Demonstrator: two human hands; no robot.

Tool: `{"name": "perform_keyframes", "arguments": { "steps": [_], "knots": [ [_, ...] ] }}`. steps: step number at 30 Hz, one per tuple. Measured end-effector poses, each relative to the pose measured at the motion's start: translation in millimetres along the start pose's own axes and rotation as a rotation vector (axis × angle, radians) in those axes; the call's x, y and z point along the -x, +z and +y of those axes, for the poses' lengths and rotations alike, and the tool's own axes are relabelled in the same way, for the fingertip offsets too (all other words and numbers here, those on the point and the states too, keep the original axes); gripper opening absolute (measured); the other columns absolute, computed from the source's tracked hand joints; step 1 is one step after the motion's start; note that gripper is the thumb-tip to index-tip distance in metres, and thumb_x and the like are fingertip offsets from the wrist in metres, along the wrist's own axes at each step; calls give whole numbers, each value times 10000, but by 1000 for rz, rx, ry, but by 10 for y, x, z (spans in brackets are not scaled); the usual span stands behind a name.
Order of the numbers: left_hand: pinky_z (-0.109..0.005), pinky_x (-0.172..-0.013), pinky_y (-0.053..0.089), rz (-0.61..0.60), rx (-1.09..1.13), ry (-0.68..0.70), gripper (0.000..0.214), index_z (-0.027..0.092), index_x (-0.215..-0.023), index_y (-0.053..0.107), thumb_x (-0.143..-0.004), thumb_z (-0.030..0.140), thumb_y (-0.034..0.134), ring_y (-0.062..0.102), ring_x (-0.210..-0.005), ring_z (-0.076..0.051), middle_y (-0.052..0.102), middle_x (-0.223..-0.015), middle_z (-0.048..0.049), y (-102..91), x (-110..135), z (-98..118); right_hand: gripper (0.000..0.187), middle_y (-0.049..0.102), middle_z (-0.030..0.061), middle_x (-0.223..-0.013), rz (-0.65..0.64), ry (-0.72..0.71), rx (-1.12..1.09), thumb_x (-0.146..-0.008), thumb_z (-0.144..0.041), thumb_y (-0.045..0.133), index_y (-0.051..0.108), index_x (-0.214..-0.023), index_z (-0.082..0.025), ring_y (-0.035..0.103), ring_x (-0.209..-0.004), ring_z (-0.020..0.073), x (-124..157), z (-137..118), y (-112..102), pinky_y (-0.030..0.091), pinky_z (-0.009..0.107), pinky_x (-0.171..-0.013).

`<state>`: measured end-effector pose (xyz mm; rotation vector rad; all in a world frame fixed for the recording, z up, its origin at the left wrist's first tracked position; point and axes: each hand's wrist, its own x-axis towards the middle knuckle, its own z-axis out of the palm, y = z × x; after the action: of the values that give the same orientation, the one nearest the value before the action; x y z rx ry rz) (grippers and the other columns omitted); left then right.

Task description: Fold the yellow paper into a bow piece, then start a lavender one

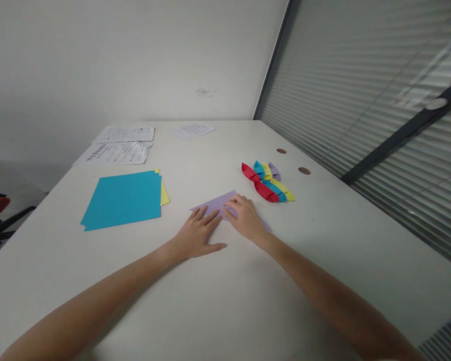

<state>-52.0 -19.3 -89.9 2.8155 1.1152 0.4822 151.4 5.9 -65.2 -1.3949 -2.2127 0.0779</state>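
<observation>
A folded sheet of purple paper [218, 200] lies on the white table in front of me, its right corner showing past my right wrist. My left hand [200, 231] rests flat with fingers spread, its fingertips on the paper's near left edge and its thumb on the table. My right hand [244, 214] is bent over the middle of the paper, with thumb and fingertips drawn close together on it. Part of the sheet is hidden under this hand. Folded paper pieces in red [265, 191], blue [273, 190], yellow [283, 189] and purple [274, 171] lie beyond it to the right.
Blue sheets [126, 200] lie on the left over yellow paper [164, 193]. Printed pages [115, 153] are farther back, with another printed sheet [194, 131] near the wall. Two round holes [304, 171] sit near the table's right edge, beside window blinds [361, 100].
</observation>
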Motion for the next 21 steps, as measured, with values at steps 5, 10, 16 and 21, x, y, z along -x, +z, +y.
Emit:
{"name": "perform_keyframes", "arguments": {
  "steps": [5, 10, 16, 21],
  "knots": [
    [-571, -1119, 273, 6, -13, 6, 787, 151, -1436, 434, -844, 667, 468, 332, -1376, -415, 450, -1477, -123, -3, 4, 18, 483, 613, 120, -1144, -153, -81, 175, -944, -527, 436, 609, -1211, -163, 513, -1040, 249, 420, -273, 46, 375, 383, -896],
    [-574, -1115, 275, 0, -29, 4, 756, 132, -1427, 446, -854, 623, 478, 330, -1377, -418, 445, -1481, -125, -4, 10, 19, 580, 620, 138, -1106, -182, -57, 330, -939, -582, 376, 601, -1235, -136, 496, -1022, 287, 515, -290, 6, 357, 421, -868],
    [-558, -1128, 262, 7, -23, -4, 765, 150, -1440, 433, -858, 646, 455, 323, -1389, -407, 424, -1494, -131, 14, 18, 8, 624, 639, 145, -1028, -158, 1, 419, -919, -619, 383, 631, -1184, -112, 517, -971, 283, 662, -227, -118, 341, 425, -877],
    [-558, -1138, 248, -29, -24, -12, 784, 137, -1454, 411, -854, 638, 480, 293, -1404, -411, 401, -1508, -135, 13, 19, 7, 617, 642, 141, -942, -110, 57, 461, -923, -602, 398, 677, -1100, -82, 536, -914, 269, 922, -15, -236, 368, 395, -862]
  ]
}}
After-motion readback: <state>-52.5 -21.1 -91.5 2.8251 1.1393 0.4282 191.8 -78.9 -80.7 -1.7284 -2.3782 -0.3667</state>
